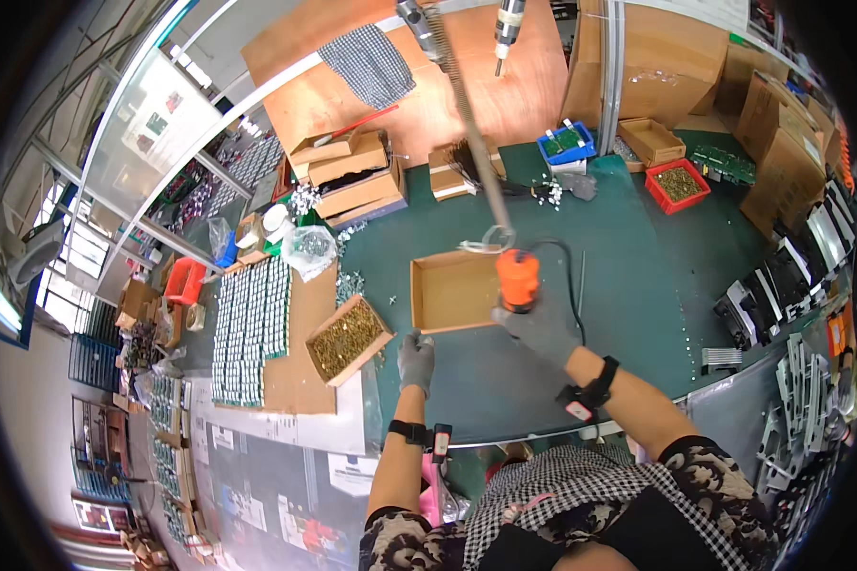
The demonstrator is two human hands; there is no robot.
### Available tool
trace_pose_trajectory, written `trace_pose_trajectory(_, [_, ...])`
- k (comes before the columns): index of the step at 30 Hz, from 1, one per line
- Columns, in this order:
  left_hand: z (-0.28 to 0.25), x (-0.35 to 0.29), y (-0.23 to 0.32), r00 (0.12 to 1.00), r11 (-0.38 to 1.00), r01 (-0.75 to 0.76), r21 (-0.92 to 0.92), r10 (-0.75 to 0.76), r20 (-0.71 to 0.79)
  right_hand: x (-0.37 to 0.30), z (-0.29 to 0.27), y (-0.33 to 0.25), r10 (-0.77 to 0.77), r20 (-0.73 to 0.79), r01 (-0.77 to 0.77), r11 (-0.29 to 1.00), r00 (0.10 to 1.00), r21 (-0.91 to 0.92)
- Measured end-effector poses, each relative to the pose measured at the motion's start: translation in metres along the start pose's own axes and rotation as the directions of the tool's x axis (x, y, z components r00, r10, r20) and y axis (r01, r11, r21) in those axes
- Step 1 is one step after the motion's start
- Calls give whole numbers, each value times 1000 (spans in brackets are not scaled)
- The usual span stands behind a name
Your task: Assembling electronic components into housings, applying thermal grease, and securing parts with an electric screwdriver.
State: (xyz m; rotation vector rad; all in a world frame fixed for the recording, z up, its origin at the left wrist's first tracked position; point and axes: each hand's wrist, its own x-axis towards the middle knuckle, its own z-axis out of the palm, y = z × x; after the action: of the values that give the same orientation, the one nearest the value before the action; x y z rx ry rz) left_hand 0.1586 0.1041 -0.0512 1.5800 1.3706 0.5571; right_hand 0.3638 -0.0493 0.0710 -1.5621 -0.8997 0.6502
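Note:
Both of my hands wear grey gloves. My right hand (pixel 540 331) is closed round the lower part of an orange-topped electric screwdriver (pixel 517 278), slightly blurred; its tip is hidden. The tool hangs from a long coil spring (pixel 462 100), and a black cable (pixel 571 276) loops off to its right. Beside it lies a shallow cardboard box (pixel 448 325) with a bare brown bottom. My left hand (pixel 416 364) is just below that box's near left corner, fingers curled together; whatever they pinch is too small to make out. Left of it sits a tilted cardboard tray of brass-coloured screws (pixel 348 340).
Rows of small white-and-green parts (pixel 249 333) stand on cardboard at the left. A clear plastic bag (pixel 308 249) and cardboard boxes (pixel 352 176) are behind. A blue bin (pixel 567 143) and a red bin of screws (pixel 676 186) sit far right. Another driver (pixel 508 29) hangs overhead.

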Motion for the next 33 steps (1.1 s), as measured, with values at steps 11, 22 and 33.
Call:
trace_pose_trajectory(11, [10,98,5,986,825,-107,556,14,169,5,-387,-21,-23,-908,112,993,418,26])
trace_pose_trajectory(22, [-8,127,4,978,980,2,201,-44,205,71,-207,193,-122,-863,-93,977,490,-191])
trace_pose_trajectory(33, [8,161,41,992,919,-121,376,99,78,333,-64,141,211,170,76,393,963,-916])
